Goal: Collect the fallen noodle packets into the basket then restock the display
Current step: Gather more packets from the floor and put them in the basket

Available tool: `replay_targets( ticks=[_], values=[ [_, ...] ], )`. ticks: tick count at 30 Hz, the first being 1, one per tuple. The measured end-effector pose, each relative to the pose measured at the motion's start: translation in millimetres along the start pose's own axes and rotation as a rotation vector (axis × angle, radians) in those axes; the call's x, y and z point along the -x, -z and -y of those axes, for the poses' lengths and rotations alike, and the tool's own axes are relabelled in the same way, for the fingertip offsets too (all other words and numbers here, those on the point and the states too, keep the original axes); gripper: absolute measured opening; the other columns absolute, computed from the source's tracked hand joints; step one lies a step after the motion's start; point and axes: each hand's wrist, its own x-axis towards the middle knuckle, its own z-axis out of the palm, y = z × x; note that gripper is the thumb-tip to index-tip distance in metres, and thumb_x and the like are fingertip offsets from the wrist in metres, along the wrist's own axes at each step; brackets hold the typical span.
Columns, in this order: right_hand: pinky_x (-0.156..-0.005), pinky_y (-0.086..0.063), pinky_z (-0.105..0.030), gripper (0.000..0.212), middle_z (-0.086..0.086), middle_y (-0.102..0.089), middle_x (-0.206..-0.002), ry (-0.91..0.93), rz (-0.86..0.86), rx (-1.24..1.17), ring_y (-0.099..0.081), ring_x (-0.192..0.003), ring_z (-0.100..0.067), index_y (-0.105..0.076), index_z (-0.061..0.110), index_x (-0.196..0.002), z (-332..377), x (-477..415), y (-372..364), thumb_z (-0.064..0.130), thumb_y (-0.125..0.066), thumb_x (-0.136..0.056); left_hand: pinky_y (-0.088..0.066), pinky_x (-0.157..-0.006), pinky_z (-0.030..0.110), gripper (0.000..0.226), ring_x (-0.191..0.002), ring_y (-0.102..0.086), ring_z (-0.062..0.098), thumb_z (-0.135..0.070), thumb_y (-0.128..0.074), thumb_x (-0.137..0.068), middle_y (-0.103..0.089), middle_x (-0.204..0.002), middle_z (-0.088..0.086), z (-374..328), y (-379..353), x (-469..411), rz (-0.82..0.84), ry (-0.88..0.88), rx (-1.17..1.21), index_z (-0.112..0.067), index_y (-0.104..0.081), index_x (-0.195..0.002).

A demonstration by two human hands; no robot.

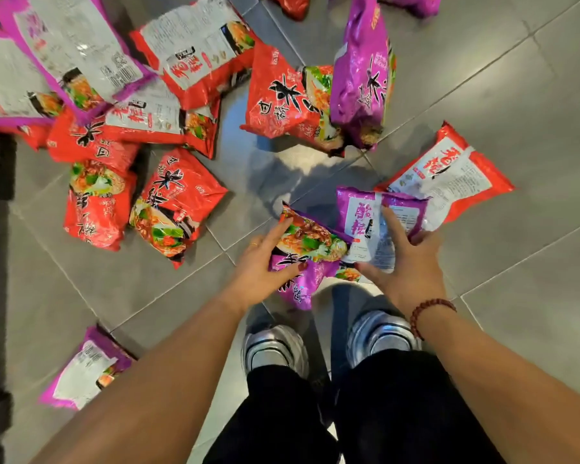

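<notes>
As seen looking straight down, floor (516, 95): grey tiles, strewn with noodle packets
left hand (262, 266): centre frame, thumb laid across front-up purple packet (310, 242), index finger stretched along its upper left edge, clamping it between them; thin ring (253, 244) on one finger
right hand (412, 266): just right of left hand, pinching back-up purple packet (365, 216), index finger on top, thumb at near edge, other fingers curled under right side; bead bracelet (431, 311) at wrist
held packets: overlapping at their meeting ends; touching floor or lifted, cannot tell
flat red packet (449, 175): right of centre, back up, partly behind back-up purple packet
mixed heap (121, 105): upper left, red and purple, overlapping, fronts and backs
upper-centre red packet (282, 102): front up, leaning purple packet (362, 72) against its right side
lone purple packet (87, 370): lower left, back up, well apart from heap
shoes (275, 349): silver, bottom centre, just below hands
</notes>
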Motion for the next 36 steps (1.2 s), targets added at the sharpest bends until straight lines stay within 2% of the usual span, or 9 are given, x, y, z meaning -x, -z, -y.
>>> replay_targets(
  ticks=[6,9,12,15,18,22,25,31,36],
  values=[
    [-0.103,-0.043,-0.043,0.097,-0.009,-0.033,-0.148,0.016,-0.035,-0.13,-0.045,-0.129,-0.033,-0.014,0.043,-0.15,2,-5,-20,0.033,-0.078,-0.077,-0.044,-0.106,0.037,0.09,-0.116,-0.056,0.012,-0.022,-0.084,-0.072,-0.052,-0.129,-0.006,3,-5,-15,0.017,-0.015,0.229,-0.06,-0.031,-0.134],
    [-0.1,-0.048,-0.047,0.092,-0.007,-0.044,-0.141,0.041,-0.031,-0.203,-0.051,-0.121,-0.03,-0.027,0.042,-0.147,5,1,-17,0.032,-0.081,-0.073,-0.048,-0.1,0.027,0.084,-0.107,-0.057,0.003,-0.004,-0.082,-0.072,-0.053,-0.124,-0.006,-5,0,-10,0.016,-0.013,0.348,-0.043,-0.04,-0.132],
    [-0.093,-0.051,-0.044,0.085,-0.001,-0.052,-0.131,0.061,-0.007,-0.216,-0.056,-0.111,-0.026,-0.039,0.042,-0.14,12,9,-1,0.037,-0.085,-0.068,-0.05,-0.092,0.018,0.077,-0.104,-0.058,0.003,-0.004,-0.082,-0.073,-0.053,-0.12,-0.007,-16,17,6,0.045,-0.021,0.405,-0.036,-0.044,-0.132],
    [-0.088,-0.048,-0.035,0.083,0.004,-0.055,-0.122,0.121,0.005,-0.182,-0.055,-0.104,-0.018,-0.045,0.041,-0.136,28,26,22,0.041,-0.085,-0.064,-0.051,-0.094,0.026,0.074,-0.108,-0.06,0.008,-0.011,-0.083,-0.073,-0.056,-0.122,-0.008,-29,41,35,0.065,-0.023,0.43,-0.039,-0.047,-0.131],
    [-0.083,-0.052,-0.037,0.078,0.011,-0.055,-0.117,0.146,0.064,-0.246,-0.057,-0.098,-0.013,-0.049,0.04,-0.132,58,54,50,0.03,-0.088,-0.064,-0.049,-0.089,0.014,0.075,-0.101,-0.06,-0.008,-0.005,-0.081,-0.074,-0.055,-0.121,-0.011,-49,69,76,0.033,-0.025,0.477,-0.031,-0.047,-0.136],
    [-0.078,-0.046,-0.004,0.077,0.023,-0.053,-0.115,0.221,0.083,-0.355,-0.053,-0.097,0.018,-0.05,0.036,-0.127,113,102,92,0.01,-0.087,-0.065,-0.048,-0.091,0.014,0.071,-0.103,-0.056,-0.01,0.002,-0.077,-0.076,-0.05,-0.122,-0.008,-85,114,138,-0.067,-0.026,0.542,-0.032,-0.045,-0.131],
    [-0.082,-0.042,0.0,0.078,0.025,-0.052,-0.115,0.288,0.071,-0.412,-0.047,-0.095,0.029,-0.05,0.028,-0.132,163,142,128,0.008,-0.086,-0.066,-0.043,-0.085,0.004,0.064,-0.103,-0.054,-0.012,-0.003,-0.074,-0.08,-0.049,-0.117,-0.022,-115,154,188,-0.198,-0.034,0.572,-0.032,-0.046,-0.129],
    [-0.09,-0.054,-0.027,0.078,0.026,-0.049,-0.122,0.443,0.134,-0.453,-0.052,-0.112,0.006,-0.045,0.038,-0.132,257,241,207,0.009,-0.084,-0.071,-0.047,-0.099,0.02,0.058,-0.111,-0.053,-0.012,-0.012,-0.071,-0.086,-0.048,-0.13,-0.022,-183,235,316,-0.353,-0.099,0.618,-0.031,-0.049,-0.136],
    [-0.089,-0.051,-0.018,0.079,0.015,-0.053,-0.129,0.588,0.196,-0.452,-0.055,-0.118,-0.006,-0.045,0.034,-0.136,306,323,266,0.005,-0.082,-0.072,-0.054,-0.078,0.019,0.056,-0.101,-0.064,0.002,-0.005,-0.067,-0.088,-0.054,-0.127,-0.006,-237,275,428,-0.414,-0.16,0.7,-0.032,-0.049,-0.133]
  ],
)
